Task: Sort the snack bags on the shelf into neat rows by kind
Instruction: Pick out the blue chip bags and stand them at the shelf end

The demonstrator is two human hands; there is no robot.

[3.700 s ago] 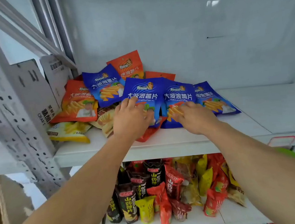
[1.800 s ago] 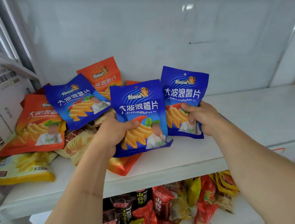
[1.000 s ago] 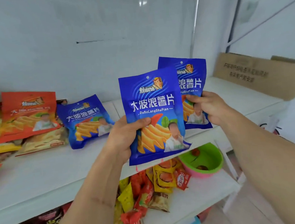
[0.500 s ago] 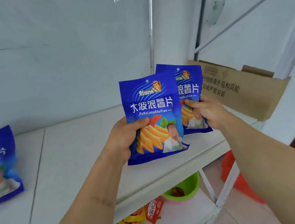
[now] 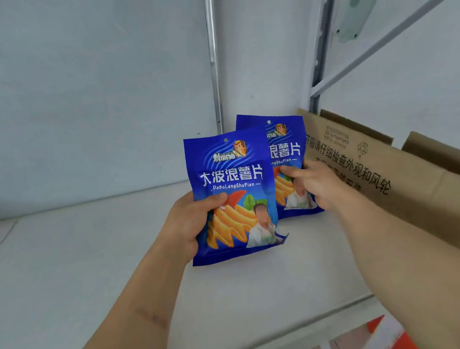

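Note:
Each of my hands holds a blue chip bag upright over the right end of the white shelf (image 5: 92, 264). My left hand (image 5: 189, 228) grips the nearer blue bag (image 5: 232, 179) by its left edge, thumb across the front. Behind and to the right of it, my right hand (image 5: 316, 183) is closed on the second blue bag (image 5: 287, 147), whose left part is hidden by the first. Its lower edge sits close to the shelf surface near the back corner. The mixed pile of bags is out of view to the left.
A folded brown cardboard box (image 5: 408, 186) leans along the shelf's right end, right beside my right hand. A metal upright (image 5: 213, 64) runs down the back wall. Something red and white (image 5: 390, 335) shows below the shelf's front edge.
I lifted the two blue bags off the pile and carried them right along the shelf. Since half a second ago they have moved further back toward the right corner; the pile has left the view.

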